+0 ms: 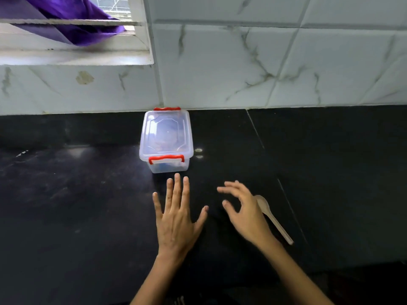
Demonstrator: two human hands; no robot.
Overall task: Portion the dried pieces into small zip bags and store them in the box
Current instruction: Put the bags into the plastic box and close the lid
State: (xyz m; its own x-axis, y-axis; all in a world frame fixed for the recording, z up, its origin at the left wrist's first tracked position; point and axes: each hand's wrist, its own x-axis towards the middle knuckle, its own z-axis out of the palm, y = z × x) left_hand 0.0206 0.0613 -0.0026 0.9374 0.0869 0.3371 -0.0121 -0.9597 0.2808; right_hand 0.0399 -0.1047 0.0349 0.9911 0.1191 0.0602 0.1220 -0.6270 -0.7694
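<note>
A small clear plastic box [166, 139] with red latches stands on the black counter [77, 205] close to the tiled wall, its lid on. Blurred contents show through the plastic; what they are I cannot tell. My left hand [176, 219] hovers just in front of the box with fingers spread straight, holding nothing. My right hand [244, 212] is to its right, fingers loosely bent and apart, also holding nothing. Loose zip bags or dried pieces are not in sight on the counter.
A pale wooden spoon [273, 219] lies on the counter just right of my right hand, partly hidden by it. A marble-patterned tiled wall [264, 62] backs the counter. A window sill with purple cloth [72, 23] is at upper left.
</note>
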